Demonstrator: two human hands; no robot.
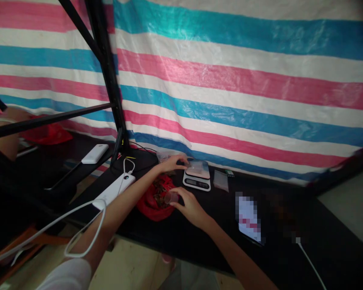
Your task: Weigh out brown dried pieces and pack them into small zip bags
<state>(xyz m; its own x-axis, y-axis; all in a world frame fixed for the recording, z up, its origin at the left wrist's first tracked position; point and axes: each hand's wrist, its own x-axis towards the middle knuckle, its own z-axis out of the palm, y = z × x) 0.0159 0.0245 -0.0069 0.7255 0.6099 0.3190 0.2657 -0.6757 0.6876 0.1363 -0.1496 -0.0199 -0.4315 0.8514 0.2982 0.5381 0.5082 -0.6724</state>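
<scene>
At the digital kitchen scale (197,183), my left hand (176,162) pinches the edge of a clear plastic bag (196,166) that rests on the weighing plate. My right hand (189,205) holds a small clear cup (170,197) between thumb and fingers. The cup is tilted over a red plastic bag (153,212). Inside that red bag lies a brownish, dried-looking material (161,189), too small to name and partly hidden by the cup. My left forearm passes over the left side of the red bag.
Flat clear bags (221,181) lie right of the scale, and a blurred-out phone (249,219) farther right. A white power bank (113,189) with a looping white cable (101,231) lies left. A black metal frame (109,80) and striped sheeting (230,80) border the black table (211,225).
</scene>
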